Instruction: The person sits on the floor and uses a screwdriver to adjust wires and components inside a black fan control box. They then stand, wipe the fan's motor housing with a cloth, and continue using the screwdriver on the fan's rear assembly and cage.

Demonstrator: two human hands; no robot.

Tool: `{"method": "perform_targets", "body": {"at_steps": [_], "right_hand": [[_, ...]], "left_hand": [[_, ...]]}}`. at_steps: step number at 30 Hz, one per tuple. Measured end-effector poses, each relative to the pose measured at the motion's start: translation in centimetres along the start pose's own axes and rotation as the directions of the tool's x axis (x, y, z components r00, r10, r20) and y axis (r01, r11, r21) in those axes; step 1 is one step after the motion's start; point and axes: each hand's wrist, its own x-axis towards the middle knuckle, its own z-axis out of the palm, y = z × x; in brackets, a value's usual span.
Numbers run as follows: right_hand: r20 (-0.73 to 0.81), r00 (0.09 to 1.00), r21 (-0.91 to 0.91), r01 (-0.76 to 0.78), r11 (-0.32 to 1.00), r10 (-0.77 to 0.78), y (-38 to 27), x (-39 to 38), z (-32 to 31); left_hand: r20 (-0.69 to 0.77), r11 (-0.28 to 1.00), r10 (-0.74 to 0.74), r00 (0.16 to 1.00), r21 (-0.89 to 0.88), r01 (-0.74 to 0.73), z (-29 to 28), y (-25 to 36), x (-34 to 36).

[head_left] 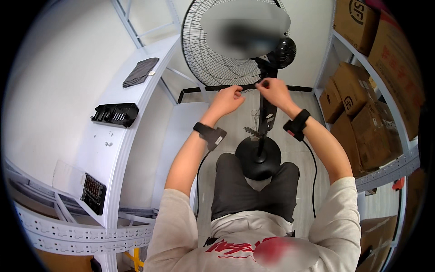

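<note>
A standing fan is in front of me, with a black wire cage (195,45), dark motor housing (283,52), pole (267,111) and round base (247,154) between my knees. My left hand (230,99) has curled fingers just left of the pole, below the cage. My right hand (274,93) pinches at the top of the pole. Whatever is between my fingertips is dark and too small to tell apart from the dark band behind. A coiled black cord (251,132) hangs by the lower pole.
Left, a white shelf (113,163) holds a folded grey cloth (139,72), a black plastic part (115,113), small screws (108,143) and a tool-bit case (93,192). Right, metal racking (403,161) holds cardboard boxes (349,86). A pale wall (308,45) stands behind the fan.
</note>
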Motion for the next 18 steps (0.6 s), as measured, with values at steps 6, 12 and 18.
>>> {"method": "perform_targets", "body": {"at_steps": [6, 12, 18], "right_hand": [[-0.228, 0.949, -0.007, -0.224, 0.975, 0.216, 5.8, 0.5, -3.7], [-0.238, 0.937, 0.073, -0.244, 0.967, 0.255, 2.9, 2.3, -1.9], [-0.242, 0.905, 0.103, -0.335, 0.937, 0.350, 3.0, 3.6, 0.7]], "left_hand": [[0.121, 0.962, -0.133, 0.984, -0.224, 0.158, 5.0, 0.7, 6.8], [0.282, 0.763, -0.044, 0.959, -0.610, 0.214, 6.0, 1.7, 9.4], [0.196, 0.671, -0.027, 0.980, -0.724, 0.163, 9.2, 0.9, 11.1]]}}
